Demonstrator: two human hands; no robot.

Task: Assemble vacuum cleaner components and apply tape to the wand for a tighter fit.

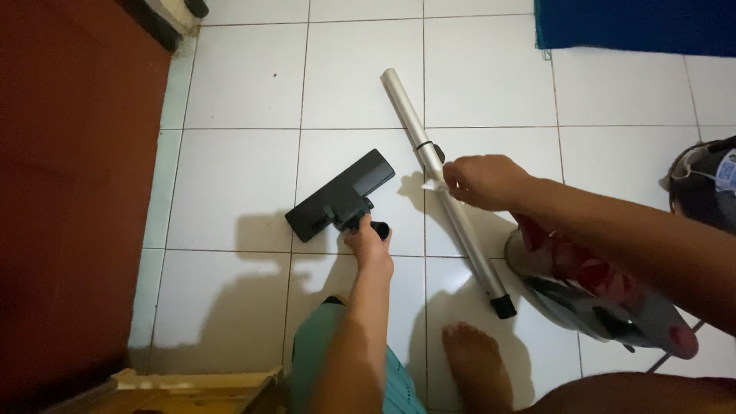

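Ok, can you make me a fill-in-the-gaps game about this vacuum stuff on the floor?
1. The left hand holds the neck of the black ____ head.
2. The right hand rests on the silver ____, pinching a small white scrap.
3. The floor is covered in white ____.

Missing words: vacuum; tube; tiles

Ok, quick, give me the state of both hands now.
Left hand: closed on the neck of the black floor nozzle.
Right hand: pinching a small white wipe against the silver tube.
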